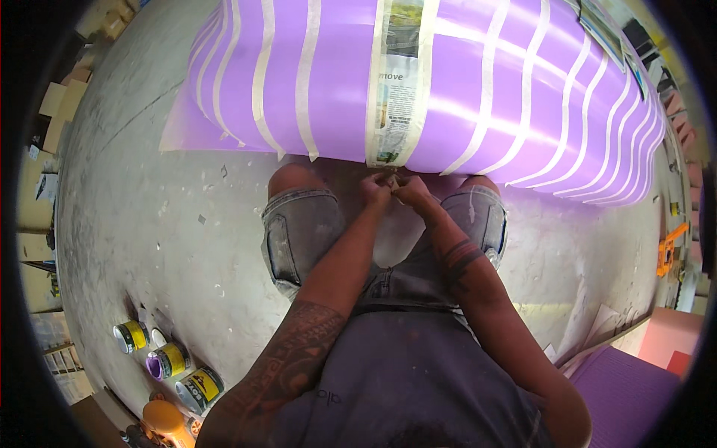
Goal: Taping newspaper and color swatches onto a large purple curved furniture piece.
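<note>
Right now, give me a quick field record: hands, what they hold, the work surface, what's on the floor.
left hand: pinching a small strip end, likely tape, at the panel's lower edge
right hand: touching the left, same strip
panel: purple, curved, crossed by masking tape strips
newspaper strip: taped down the panel's middle
paint cans: on concrete floor, person's lower left

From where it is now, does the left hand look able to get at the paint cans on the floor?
Probably yes. The left hand is at the newspaper strip with the right hand, but bare floor lies between it and the paint cans; nothing blocks the way, though the arm must swing back.
</note>
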Tool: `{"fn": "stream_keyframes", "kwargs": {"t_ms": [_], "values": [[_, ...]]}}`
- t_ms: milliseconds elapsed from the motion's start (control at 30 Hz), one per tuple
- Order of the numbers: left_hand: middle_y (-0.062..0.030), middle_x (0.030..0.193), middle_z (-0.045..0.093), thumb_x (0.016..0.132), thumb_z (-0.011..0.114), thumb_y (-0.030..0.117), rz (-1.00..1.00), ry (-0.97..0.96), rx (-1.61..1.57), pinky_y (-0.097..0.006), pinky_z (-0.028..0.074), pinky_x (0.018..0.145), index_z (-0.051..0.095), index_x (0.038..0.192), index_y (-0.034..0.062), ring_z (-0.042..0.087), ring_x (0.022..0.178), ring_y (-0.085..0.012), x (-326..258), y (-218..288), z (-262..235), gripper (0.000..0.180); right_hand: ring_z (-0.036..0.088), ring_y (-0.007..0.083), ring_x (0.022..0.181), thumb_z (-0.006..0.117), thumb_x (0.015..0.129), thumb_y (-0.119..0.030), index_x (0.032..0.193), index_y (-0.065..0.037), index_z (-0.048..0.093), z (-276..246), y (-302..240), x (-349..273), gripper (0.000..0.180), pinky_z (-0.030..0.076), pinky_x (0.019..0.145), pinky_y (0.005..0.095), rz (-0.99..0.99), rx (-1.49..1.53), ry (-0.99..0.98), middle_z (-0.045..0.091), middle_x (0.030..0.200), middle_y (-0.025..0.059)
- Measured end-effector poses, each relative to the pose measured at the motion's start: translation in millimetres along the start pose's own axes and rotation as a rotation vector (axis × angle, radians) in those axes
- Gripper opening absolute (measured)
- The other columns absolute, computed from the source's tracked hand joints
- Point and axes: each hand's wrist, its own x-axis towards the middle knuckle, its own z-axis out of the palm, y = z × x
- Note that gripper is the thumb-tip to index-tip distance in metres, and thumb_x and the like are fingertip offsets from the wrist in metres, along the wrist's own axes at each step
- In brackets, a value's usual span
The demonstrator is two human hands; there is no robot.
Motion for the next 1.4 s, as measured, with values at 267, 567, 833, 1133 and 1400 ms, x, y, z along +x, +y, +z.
{"fn": "stream_keyframes", "kwargs": {"t_ms": [267,567,833,1133,1400], "values": [[-0.0151,0.083,0.073,0.072,0.084,0.012,0.100,-0.015,0.226,-0.040,0.056,0.074,0.077,0.095,0.0018,0.071,0.079,-0.0275,-2.6,3.9,-1.2,0.026,0.070,0.0411,0.110,0.073,0.084,-0.057,0.106,0.001,0.075,-9.6,-1.0,2.6,0.062,0.056,0.093,0.0477,0.029,-0.267,-0.016,0.072,0.109,0.0286],[-0.0168,0.090,0.064,0.078,0.074,0.012,0.131,0.265,-0.103,-0.045,0.052,0.082,0.065,0.098,-0.0012,0.065,0.087,-0.0317,21.3,-47.9,3.0,0.025,0.074,0.0369,0.089,0.067,0.089,-0.040,0.100,-0.005,0.078,-13.4,-57.7,-23.5,0.038,0.058,0.083,0.0475,-0.275,-0.448,-0.118,0.075,0.094,0.0234],[-0.0148,0.094,0.069,0.086,0.068,0.006,0.066,0.413,-0.285,-0.040,0.052,0.084,0.066,0.103,-0.0062,0.065,0.088,-0.0266,15.6,-18.7,10.3,0.021,0.072,0.0430,0.087,0.062,0.095,-0.043,0.094,-0.007,0.078,-9.8,-66.4,-51.0,0.040,0.058,0.083,0.0518,-0.291,-0.523,0.212,0.074,0.091,0.0249],[-0.0135,0.099,0.070,0.089,0.072,0.007,0.081,0.491,-0.262,-0.039,0.052,0.087,0.067,0.104,-0.0032,0.065,0.091,-0.0247,13.0,-8.9,21.4,0.019,0.072,0.0452,0.080,0.062,0.093,-0.042,0.088,-0.006,0.077,3.3,-65.0,-44.7,0.039,0.057,0.075,0.0553,-0.272,-0.485,0.434,0.073,0.087,0.0237],[-0.0089,0.093,0.070,0.089,0.071,0.001,0.232,0.387,-0.453,-0.035,0.051,0.085,0.069,0.097,0.0014,0.064,0.091,-0.0218,12.2,-1.6,20.6,0.009,0.072,0.0456,0.078,0.059,0.094,-0.043,0.085,-0.005,0.077,7.3,-65.9,-38.8,0.043,0.057,0.075,0.0551,-0.186,-0.450,0.484,0.073,0.083,0.0245]]}}
